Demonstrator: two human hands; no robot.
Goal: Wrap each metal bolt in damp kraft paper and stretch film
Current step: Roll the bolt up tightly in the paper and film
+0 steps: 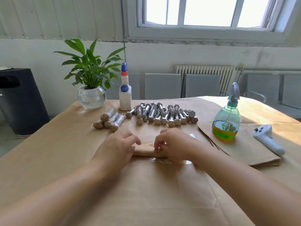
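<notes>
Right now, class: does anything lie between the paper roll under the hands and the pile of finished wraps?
Nothing visible does. The paper roll sits between the left hand and right hand; only bare table cover separates it from the finished wraps.

Plain office-like workroom, paper-covered desk (pixel 48 144), row of grey chairs (pixel 162 86) along the wall, white radiator (pixel 205 70) under a window (pixel 208 12), potted plant (pixel 91 74)

Paper roll (pixel 147 150): brown, lying crosswise, pinched between the fingers (pixel 157 144) of both hands.
Film (pixel 162 161): clear sheet spread under the fingers.
Bolts (pixel 162 114): bare, heaped beyond the fingertips.
Wrapped bolts (pixel 109 120): clustered beyond the fingers, leftward.
</notes>
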